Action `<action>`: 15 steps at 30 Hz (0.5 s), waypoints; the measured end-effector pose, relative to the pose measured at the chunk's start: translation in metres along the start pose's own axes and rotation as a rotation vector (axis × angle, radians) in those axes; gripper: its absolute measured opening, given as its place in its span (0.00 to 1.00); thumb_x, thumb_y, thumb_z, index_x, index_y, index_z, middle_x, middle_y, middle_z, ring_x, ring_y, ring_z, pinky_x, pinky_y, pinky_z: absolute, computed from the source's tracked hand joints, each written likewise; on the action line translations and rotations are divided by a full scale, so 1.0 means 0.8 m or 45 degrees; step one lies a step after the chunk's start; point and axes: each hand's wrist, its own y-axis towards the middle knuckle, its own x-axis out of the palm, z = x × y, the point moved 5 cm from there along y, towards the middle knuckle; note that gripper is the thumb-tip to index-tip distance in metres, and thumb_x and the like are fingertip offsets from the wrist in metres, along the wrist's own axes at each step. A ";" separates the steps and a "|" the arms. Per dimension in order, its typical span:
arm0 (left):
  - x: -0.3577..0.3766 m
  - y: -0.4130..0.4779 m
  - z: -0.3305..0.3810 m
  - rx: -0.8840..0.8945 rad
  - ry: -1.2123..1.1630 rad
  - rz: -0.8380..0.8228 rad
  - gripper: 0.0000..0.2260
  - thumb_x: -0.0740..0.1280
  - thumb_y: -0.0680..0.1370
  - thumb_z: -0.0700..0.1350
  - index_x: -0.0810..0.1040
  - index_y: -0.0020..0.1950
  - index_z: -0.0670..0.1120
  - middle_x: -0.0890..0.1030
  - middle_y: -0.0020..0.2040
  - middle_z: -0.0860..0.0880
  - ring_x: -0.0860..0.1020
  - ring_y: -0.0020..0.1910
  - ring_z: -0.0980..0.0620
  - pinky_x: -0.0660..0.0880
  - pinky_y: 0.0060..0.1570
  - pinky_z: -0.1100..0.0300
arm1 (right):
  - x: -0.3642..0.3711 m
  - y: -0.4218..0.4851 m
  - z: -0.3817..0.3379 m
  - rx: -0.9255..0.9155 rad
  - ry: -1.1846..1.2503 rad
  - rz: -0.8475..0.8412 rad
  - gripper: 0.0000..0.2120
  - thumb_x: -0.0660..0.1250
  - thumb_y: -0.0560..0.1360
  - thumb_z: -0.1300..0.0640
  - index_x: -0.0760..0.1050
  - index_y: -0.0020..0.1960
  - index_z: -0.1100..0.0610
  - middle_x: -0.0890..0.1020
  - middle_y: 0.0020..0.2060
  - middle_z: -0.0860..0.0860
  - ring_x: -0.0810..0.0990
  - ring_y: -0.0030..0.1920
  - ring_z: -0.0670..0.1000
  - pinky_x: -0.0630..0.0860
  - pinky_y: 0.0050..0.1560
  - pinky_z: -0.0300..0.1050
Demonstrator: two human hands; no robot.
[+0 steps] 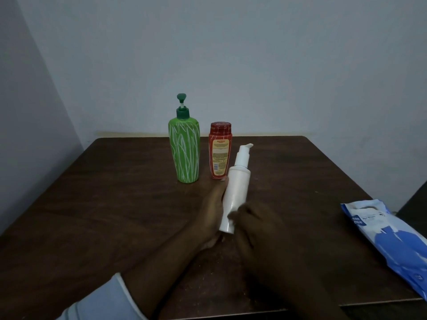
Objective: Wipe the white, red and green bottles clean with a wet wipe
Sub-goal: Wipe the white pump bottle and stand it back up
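White bottle [235, 188] is held over mid-bench [115, 204], long axis tilted, pump end pointing far and slightly right, base near. My left hand [210, 211] grips its left side. My right hand [254, 225] has its fingers curled at the base; what they hold, I cannot tell.

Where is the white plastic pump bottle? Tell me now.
Head view, centre: the white plastic pump bottle is held tilted between the left hand and right hand, above the dark wooden table, just in front of the red plastic bottle.
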 end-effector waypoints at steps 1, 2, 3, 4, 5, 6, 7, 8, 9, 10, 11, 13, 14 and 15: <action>0.002 -0.002 0.000 -0.025 0.007 -0.013 0.16 0.62 0.83 0.55 0.82 0.56 0.45 0.83 0.41 0.44 0.82 0.37 0.49 0.78 0.42 0.53 | 0.000 -0.009 -0.005 -0.009 -0.001 -0.048 0.11 0.64 0.75 0.54 0.80 0.54 0.52 0.77 0.48 0.46 0.75 0.49 0.43 0.71 0.51 0.34; 0.004 -0.002 -0.001 -0.050 0.009 -0.028 0.16 0.62 0.83 0.55 0.81 0.56 0.44 0.83 0.41 0.43 0.81 0.38 0.48 0.78 0.42 0.53 | -0.002 -0.011 -0.005 -0.014 0.003 -0.072 0.10 0.63 0.75 0.53 0.79 0.54 0.52 0.77 0.48 0.45 0.75 0.49 0.43 0.73 0.50 0.36; 0.006 -0.002 -0.001 -0.065 0.011 -0.043 0.16 0.62 0.83 0.54 0.81 0.56 0.44 0.83 0.41 0.43 0.81 0.39 0.48 0.78 0.43 0.53 | -0.005 -0.008 0.000 -0.010 0.005 -0.071 0.11 0.62 0.75 0.52 0.80 0.54 0.52 0.77 0.48 0.45 0.76 0.48 0.44 0.74 0.49 0.38; 0.008 -0.001 -0.002 -0.070 0.020 -0.066 0.15 0.62 0.83 0.54 0.82 0.56 0.45 0.84 0.42 0.44 0.82 0.40 0.48 0.78 0.44 0.54 | -0.009 -0.001 0.007 -0.006 0.000 -0.044 0.12 0.61 0.75 0.52 0.80 0.54 0.53 0.78 0.48 0.47 0.77 0.48 0.46 0.75 0.49 0.38; 0.010 -0.003 -0.002 -0.071 0.037 -0.092 0.15 0.61 0.84 0.54 0.82 0.56 0.46 0.85 0.43 0.45 0.82 0.41 0.49 0.78 0.45 0.54 | -0.013 0.008 0.017 -0.007 -0.019 0.014 0.14 0.61 0.74 0.53 0.81 0.53 0.55 0.80 0.48 0.50 0.79 0.47 0.49 0.74 0.48 0.38; 0.012 -0.003 -0.003 -0.063 0.055 -0.119 0.15 0.61 0.84 0.54 0.83 0.57 0.46 0.85 0.44 0.45 0.82 0.42 0.49 0.78 0.46 0.53 | -0.019 0.020 0.029 -0.004 -0.049 0.097 0.15 0.60 0.73 0.53 0.81 0.53 0.57 0.81 0.47 0.53 0.80 0.46 0.52 0.73 0.49 0.38; 0.012 -0.003 -0.005 -0.051 0.070 -0.142 0.15 0.62 0.83 0.55 0.83 0.59 0.47 0.85 0.46 0.45 0.83 0.43 0.49 0.78 0.47 0.52 | -0.026 0.032 0.040 0.019 -0.070 0.164 0.16 0.60 0.73 0.53 0.81 0.52 0.59 0.82 0.47 0.56 0.81 0.45 0.54 0.71 0.49 0.37; 0.012 -0.003 -0.006 -0.038 0.082 -0.154 0.15 0.62 0.83 0.54 0.82 0.60 0.48 0.86 0.49 0.44 0.83 0.45 0.48 0.78 0.49 0.51 | -0.033 0.042 0.048 0.052 -0.079 0.220 0.17 0.59 0.73 0.53 0.81 0.52 0.60 0.82 0.47 0.57 0.80 0.45 0.53 0.71 0.51 0.37; 0.012 -0.005 -0.005 -0.022 0.081 -0.163 0.15 0.62 0.83 0.54 0.82 0.62 0.48 0.86 0.51 0.44 0.84 0.47 0.47 0.78 0.50 0.50 | -0.038 0.050 0.055 0.077 -0.075 0.264 0.18 0.59 0.73 0.52 0.81 0.52 0.62 0.82 0.47 0.59 0.79 0.46 0.50 0.70 0.52 0.36; 0.011 -0.004 -0.005 -0.009 0.074 -0.162 0.15 0.63 0.83 0.54 0.81 0.64 0.48 0.86 0.52 0.44 0.84 0.48 0.47 0.79 0.51 0.50 | -0.041 0.054 0.057 0.081 -0.065 0.305 0.18 0.59 0.73 0.53 0.81 0.52 0.63 0.82 0.48 0.59 0.76 0.48 0.46 0.70 0.54 0.35; 0.012 -0.006 -0.003 -0.007 0.064 -0.159 0.16 0.64 0.82 0.54 0.81 0.64 0.48 0.86 0.52 0.43 0.84 0.48 0.47 0.79 0.51 0.50 | -0.039 0.054 0.055 0.079 -0.050 0.327 0.17 0.60 0.74 0.54 0.81 0.52 0.63 0.82 0.48 0.59 0.74 0.48 0.43 0.69 0.55 0.34; 0.012 -0.006 -0.002 -0.051 0.028 -0.148 0.18 0.65 0.79 0.55 0.81 0.63 0.46 0.86 0.48 0.44 0.84 0.44 0.48 0.79 0.48 0.52 | -0.025 0.041 0.043 0.066 0.033 0.297 0.14 0.61 0.74 0.56 0.80 0.53 0.60 0.81 0.49 0.56 0.75 0.49 0.45 0.72 0.55 0.38; 0.010 -0.004 -0.001 -0.080 0.011 -0.142 0.19 0.65 0.79 0.56 0.81 0.62 0.45 0.85 0.45 0.44 0.83 0.42 0.49 0.79 0.46 0.53 | -0.015 0.027 0.034 0.060 0.088 0.249 0.13 0.62 0.74 0.57 0.80 0.54 0.58 0.81 0.50 0.53 0.76 0.50 0.45 0.74 0.54 0.40; 0.008 -0.003 0.000 -0.105 0.003 -0.129 0.19 0.65 0.80 0.56 0.80 0.62 0.44 0.85 0.44 0.44 0.83 0.41 0.48 0.79 0.45 0.53 | -0.007 0.011 0.022 0.044 0.120 0.187 0.12 0.62 0.75 0.57 0.80 0.55 0.56 0.80 0.51 0.50 0.77 0.51 0.45 0.74 0.53 0.41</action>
